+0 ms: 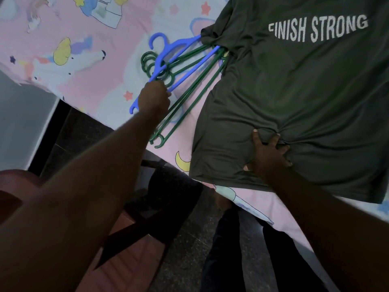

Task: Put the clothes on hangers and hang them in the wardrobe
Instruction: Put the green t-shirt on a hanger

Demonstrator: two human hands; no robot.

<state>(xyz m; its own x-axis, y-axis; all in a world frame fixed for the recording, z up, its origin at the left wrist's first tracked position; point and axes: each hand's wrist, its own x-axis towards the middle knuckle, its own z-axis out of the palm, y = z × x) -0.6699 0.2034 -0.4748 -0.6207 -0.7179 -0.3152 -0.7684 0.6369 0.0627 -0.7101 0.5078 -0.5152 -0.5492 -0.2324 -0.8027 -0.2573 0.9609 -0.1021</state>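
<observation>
A dark olive T-shirt (294, 98) printed "FINISH STRONG" lies spread on the bed. Its left edge covers one end of a pile of hangers. A blue plastic hanger (168, 53) lies on top of several dark green hangers (189, 91). My left hand (154, 98) grips the blue hanger at its lower arm, fingers curled round it. My right hand (267, 152) bunches the shirt's fabric near its lower hem, fingers dug into the cloth.
The bed carries a pink and pale blue cartoon sheet (84, 60). Its edge runs diagonally from left to lower right. A reddish-brown wooden chair (126, 239) stands on the dark floor (185, 260) beside the bed. My dark-trousered legs (231, 260) are below.
</observation>
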